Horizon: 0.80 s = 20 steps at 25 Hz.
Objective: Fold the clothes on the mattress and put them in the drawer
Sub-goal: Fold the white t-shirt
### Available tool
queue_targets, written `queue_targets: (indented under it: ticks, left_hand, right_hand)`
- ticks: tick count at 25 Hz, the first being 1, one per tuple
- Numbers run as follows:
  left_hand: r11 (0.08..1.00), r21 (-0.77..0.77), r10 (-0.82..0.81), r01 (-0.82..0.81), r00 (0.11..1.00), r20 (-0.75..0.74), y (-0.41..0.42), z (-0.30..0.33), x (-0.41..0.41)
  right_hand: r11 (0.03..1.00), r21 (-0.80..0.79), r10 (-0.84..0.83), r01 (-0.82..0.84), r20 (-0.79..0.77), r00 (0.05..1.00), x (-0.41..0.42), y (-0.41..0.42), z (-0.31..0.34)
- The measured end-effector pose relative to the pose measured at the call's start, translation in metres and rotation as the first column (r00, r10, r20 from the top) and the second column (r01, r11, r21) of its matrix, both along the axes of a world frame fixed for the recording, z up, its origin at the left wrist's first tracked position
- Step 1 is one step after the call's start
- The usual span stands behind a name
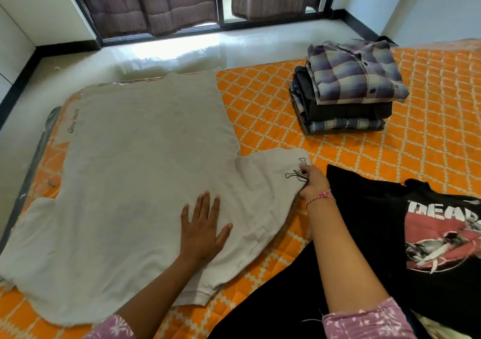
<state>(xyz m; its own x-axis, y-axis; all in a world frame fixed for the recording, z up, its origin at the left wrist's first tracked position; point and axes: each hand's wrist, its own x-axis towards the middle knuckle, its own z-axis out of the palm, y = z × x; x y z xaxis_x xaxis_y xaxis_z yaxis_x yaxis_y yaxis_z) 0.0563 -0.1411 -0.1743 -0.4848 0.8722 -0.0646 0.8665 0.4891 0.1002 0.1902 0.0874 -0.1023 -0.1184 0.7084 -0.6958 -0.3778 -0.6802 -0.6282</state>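
The orange quilted mattress carries a grey T-shirt spread flat toward its left edge. A black graphic T-shirt lies crumpled at the near right. A stack of folded shirts, plaid on top, sits near the far edge. The left hand presses flat, fingers straight, on the grey shirt; the right hand pinches its sleeve.

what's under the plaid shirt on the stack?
The plaid shirt tops a folded stack: a dark garment right below it, then a blue checked one, on the orange mattress. Only edges show; how many pieces lie there can't be told.
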Motion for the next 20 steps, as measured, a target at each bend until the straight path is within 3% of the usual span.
queue_targets:
  ticks: [2,4,5,6,7,9,11,12,14,15,18,20]
  left_hand:
    - [1.000,0.014,0.004,-0.004,1.000,0.019,-0.002,0.000,0.004]
    - [1.000,-0.013,0.004,-0.003,1.000,0.015,-0.005,-0.001,0.007]
    - [0.999,-0.047,-0.003,0.004,1.000,0.019,-0.006,-0.003,0.007]
    - [0.998,-0.055,-0.017,0.019,0.999,0.041,-0.007,-0.003,0.007]
    - [0.998,-0.045,-0.028,0.032,0.996,0.085,-0.008,-0.002,0.003]
    - [0.999,-0.016,-0.040,0.043,0.993,0.112,-0.014,0.011,-0.012]
    - [0.999,0.033,0.043,-0.044,0.999,0.017,-0.040,0.024,-0.030]
    - [0.993,0.040,0.114,-0.113,0.993,-0.031,-0.061,0.027,-0.042]
    - [0.974,-0.025,0.222,-0.223,0.974,-0.033,-0.096,0.027,-0.055]
    - [0.962,-0.061,0.268,-0.267,0.963,0.003,-0.111,0.022,-0.057]
    - [0.932,-0.074,0.361,-0.355,0.930,0.075,-0.118,0.013,-0.030]
    - [0.929,-0.001,0.370,-0.371,0.927,0.067,-0.118,0.014,-0.007]
  right_hand:
    - [0.963,0.061,-0.265,0.262,0.054,0.963,0.014,0.002,-0.002]
    - [0.904,0.168,-0.425,0.393,0.254,0.869,0.026,-0.005,-0.014]
    - [0.920,0.253,-0.386,0.300,0.451,0.805,0.028,-0.013,-0.019]
    - [0.937,0.342,-0.291,0.065,0.666,0.687,0.021,-0.023,-0.022]
    - [0.896,0.365,-0.193,-0.254,0.834,0.517,0.008,-0.036,-0.024]
    - [0.602,0.265,-0.097,-0.753,0.961,0.260,-0.033,-0.071,-0.032]
    - [0.296,0.133,-0.051,-0.946,0.991,0.123,-0.064,-0.115,-0.047]
    - [0.226,0.062,-0.037,-0.972,0.998,0.055,-0.070,-0.133,-0.058]
    - [0.244,-0.064,-0.040,-0.968,0.996,-0.076,-0.056,-0.145,-0.080]
    - [0.283,-0.081,-0.042,-0.956,0.994,-0.096,-0.046,-0.148,-0.085]
    - [0.413,-0.048,-0.066,-0.909,0.994,-0.083,-0.020,-0.148,-0.089]
    - [0.449,-0.047,-0.067,-0.892,0.994,-0.087,-0.014,-0.150,-0.088]
